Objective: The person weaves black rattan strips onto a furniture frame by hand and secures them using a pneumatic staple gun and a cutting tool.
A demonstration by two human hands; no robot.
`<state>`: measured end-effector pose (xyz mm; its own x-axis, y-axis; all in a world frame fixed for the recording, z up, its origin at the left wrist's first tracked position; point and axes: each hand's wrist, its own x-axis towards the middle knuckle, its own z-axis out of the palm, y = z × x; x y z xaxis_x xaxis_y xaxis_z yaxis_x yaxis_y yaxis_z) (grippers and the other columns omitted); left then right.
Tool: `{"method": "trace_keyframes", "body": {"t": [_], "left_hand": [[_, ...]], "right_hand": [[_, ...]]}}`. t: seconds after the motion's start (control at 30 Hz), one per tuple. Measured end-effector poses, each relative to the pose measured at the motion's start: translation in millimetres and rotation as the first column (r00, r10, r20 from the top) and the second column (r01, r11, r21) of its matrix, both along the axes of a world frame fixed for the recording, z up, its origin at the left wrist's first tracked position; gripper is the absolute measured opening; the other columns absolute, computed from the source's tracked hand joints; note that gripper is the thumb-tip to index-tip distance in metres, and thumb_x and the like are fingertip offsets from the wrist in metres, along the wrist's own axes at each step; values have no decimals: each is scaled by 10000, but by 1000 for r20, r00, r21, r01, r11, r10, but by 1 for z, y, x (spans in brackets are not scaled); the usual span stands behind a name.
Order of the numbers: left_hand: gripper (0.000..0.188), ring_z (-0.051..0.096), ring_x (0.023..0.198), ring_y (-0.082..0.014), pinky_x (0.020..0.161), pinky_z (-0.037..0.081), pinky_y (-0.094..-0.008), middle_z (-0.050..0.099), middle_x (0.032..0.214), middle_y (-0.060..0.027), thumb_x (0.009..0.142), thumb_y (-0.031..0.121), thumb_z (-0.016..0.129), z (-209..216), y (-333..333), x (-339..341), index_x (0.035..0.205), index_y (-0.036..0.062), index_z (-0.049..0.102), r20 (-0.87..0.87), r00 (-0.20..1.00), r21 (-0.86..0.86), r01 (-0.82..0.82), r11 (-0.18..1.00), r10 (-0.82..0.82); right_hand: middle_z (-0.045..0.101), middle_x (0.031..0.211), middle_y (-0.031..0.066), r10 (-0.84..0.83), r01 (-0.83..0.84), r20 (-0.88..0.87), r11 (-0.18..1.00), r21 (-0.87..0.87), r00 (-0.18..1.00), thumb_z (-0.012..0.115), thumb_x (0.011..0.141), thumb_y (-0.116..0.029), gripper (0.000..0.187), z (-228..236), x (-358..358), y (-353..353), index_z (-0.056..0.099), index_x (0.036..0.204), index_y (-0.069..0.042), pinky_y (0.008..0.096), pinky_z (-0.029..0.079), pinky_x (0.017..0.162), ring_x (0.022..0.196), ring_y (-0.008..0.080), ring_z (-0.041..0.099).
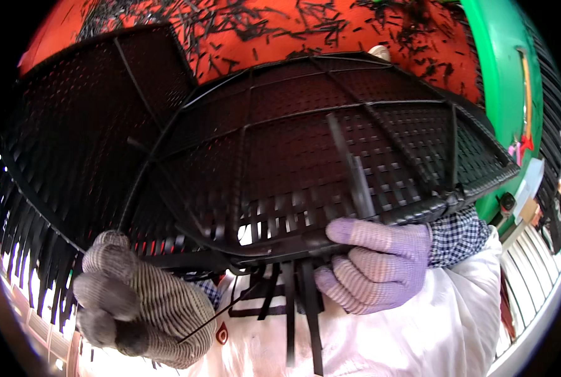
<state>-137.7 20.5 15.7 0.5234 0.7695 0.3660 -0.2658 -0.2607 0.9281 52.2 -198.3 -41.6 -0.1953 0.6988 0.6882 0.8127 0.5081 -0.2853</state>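
A large black woven wicker furniture panel (293, 151) with rod ribs tilts across the view, its near rim just above my lap. My right hand (384, 267), in a pale purple knit glove, is closed on this rim, thumb on top and fingers curled below. Loose black flat strips (305, 308) hang from the rim, left of that hand. My left hand (142, 301), in a grey striped glove, is at the lower left by the rim, fingers curled. A thin dark strand (233, 303) slants from it toward the rim; whether the fingers grip it is unclear.
An orange-red surface (255, 31) strewn with black strip scraps lies beyond the panel. Uncut strips (35, 264) hang at the left edge. A green plastic object (491, 69) stands at the right, with a light slatted surface (535, 283) below it. White cloth (444, 314) covers my lap.
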Motion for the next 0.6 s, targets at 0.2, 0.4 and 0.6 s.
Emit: {"method": "trace_keyframes", "body": {"t": [0.2,0.4,0.6], "left_hand": [[233,621,1128,-232,1049,486,-484,559,856,22,1062,170,503,48,-27,28,1102,125,729,18,936,-430,326,842,-353],[289,687,910,-310,902,498,-459,714,959,-125,748,56,681,36,-38,76,1027,-5,721,-796,567,321,694,644,-214],[329,672,860,-308,827,498,-419,712,952,-120,731,93,730,3,-37,64,1055,39,737,-790,583,392,717,577,-188]], "right_hand": [[591,834,58,-8,7,-84,1000,-14,996,698,810,9,116,1,-6,-3,727,923,3,445,663,902,735,136,585],[583,817,40,-51,52,-105,999,7,993,714,812,-62,124,3,-2,-4,704,926,-13,471,645,908,726,145,573],[624,879,56,-216,222,-188,975,12,958,774,812,-175,250,-3,-1,-3,672,995,-39,465,635,861,767,196,604]]}}
